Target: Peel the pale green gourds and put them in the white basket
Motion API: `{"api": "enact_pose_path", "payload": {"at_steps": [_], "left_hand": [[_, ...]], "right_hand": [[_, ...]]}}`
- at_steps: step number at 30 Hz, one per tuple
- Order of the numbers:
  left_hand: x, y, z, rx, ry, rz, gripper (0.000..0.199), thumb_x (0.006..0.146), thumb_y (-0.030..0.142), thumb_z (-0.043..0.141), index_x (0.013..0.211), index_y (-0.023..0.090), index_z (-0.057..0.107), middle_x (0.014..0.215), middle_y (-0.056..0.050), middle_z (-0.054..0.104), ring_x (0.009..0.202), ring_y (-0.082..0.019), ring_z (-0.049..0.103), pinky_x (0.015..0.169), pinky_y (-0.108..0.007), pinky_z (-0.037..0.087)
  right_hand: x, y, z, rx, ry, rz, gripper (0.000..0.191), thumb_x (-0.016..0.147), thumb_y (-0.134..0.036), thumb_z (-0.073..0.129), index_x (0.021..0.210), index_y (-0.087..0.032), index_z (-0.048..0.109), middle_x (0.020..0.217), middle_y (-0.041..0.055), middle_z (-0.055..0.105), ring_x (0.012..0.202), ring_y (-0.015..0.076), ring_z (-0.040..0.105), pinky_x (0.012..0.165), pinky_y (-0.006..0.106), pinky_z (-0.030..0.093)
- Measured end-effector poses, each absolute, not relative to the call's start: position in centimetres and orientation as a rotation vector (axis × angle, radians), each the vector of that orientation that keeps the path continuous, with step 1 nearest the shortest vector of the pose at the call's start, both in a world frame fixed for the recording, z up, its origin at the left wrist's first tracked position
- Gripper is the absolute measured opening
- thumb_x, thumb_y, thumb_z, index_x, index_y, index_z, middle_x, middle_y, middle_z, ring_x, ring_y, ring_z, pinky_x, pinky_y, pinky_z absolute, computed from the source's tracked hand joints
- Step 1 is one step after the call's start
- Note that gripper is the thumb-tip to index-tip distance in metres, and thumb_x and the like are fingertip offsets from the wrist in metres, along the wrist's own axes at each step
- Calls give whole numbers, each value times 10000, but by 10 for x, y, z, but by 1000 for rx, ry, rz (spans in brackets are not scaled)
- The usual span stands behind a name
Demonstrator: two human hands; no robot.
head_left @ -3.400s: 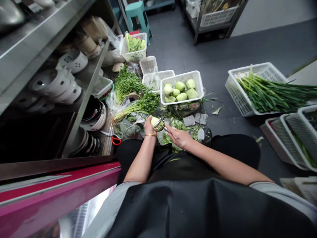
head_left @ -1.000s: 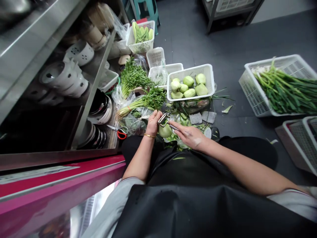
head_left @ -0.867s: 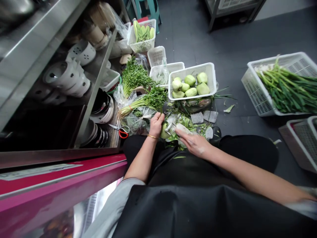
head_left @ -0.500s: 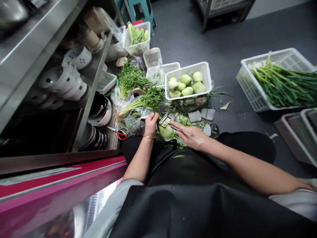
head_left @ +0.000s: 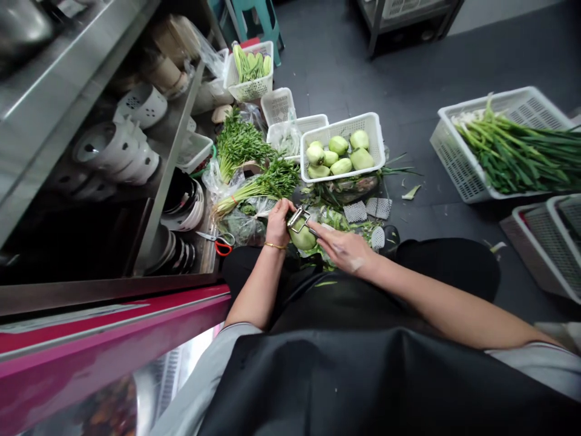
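Note:
A round pale green vegetable [head_left: 303, 238] is low in the centre, and my left hand [head_left: 278, 224] grips it at its left side. My right hand [head_left: 345, 248] is closed round the handle of a metal peeler [head_left: 298, 219], whose frame lies over the top of the vegetable. Leafy scraps and peelings [head_left: 333, 219] lie just beyond and beside it. Further ahead stands a white basket [head_left: 381, 138] with several pale green vegetables [head_left: 338, 145].
Bunches of leafy greens [head_left: 242, 142] lie ahead to the left, near red-handled scissors [head_left: 222, 248] at the shelf edge. On the right stands a crate [head_left: 458, 175] of long green onions [head_left: 512, 151]. Metal shelving [head_left: 170, 163] with white bowls runs along the left.
The peeler and my right hand have shifted slightly left and up over the vegetable. My left hand still holds it. The whole view has moved a little.

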State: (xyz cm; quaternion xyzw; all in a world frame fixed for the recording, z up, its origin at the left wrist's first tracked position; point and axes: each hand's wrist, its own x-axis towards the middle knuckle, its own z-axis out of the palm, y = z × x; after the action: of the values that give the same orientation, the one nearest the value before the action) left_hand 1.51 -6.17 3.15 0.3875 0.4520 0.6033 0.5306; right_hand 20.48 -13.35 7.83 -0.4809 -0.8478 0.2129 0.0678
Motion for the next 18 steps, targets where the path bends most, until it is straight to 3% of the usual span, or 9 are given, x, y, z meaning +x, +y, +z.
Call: {"api": "enact_pose_path", "payload": {"at_steps": [4,8,10,14,17,18], "left_hand": [[3,-59,33,936,1058,1545,408,804,505,626,602,165,523,612,0,505,613,-113,500,651,-250,418],[4,-61,36,945,996,1505,400,837,528,566,648,178,524,664,-14,511,655,-136,538,671,-278,449],[12,-63,39,965,988,1474,409,848,522,554,635,176,511,659,-18,500,649,-133,525,675,-275,449],[14,-60,37,860,1009,1503,445,872,503,528,583,176,442,601,-1,440,607,-120,489,666,-263,440],[-4,-51,31,653,1090,1558,479,898,489,490,548,178,384,549,15,392,564,-108,460,664,-256,441],[-10,-48,29,585,1112,1556,488,906,483,475,539,178,373,538,18,384,550,-105,452,664,-257,445]], "right_hand": [[248,-159,53,-1466,-2599,936,469,964,-310,378,1431,-273,414,1107,76,701,924,237,689,780,344,552],[265,-149,66,-1339,-2328,1005,465,960,-316,373,1420,-268,427,1351,40,549,1154,215,584,949,347,502],[245,-133,80,-1289,-2274,923,480,960,-312,371,1436,-259,400,1380,34,520,1175,218,568,978,352,483],[221,-135,63,-1306,-2368,825,499,960,-307,380,1457,-271,360,1243,58,635,1006,231,665,872,373,536],[254,-168,20,-1437,-2491,962,462,937,-286,432,1397,-272,463,1001,58,733,797,229,712,715,346,572],[268,-177,11,-1498,-2473,985,451,937,-288,431,1384,-273,481,1003,58,733,799,227,712,710,339,573]]}}
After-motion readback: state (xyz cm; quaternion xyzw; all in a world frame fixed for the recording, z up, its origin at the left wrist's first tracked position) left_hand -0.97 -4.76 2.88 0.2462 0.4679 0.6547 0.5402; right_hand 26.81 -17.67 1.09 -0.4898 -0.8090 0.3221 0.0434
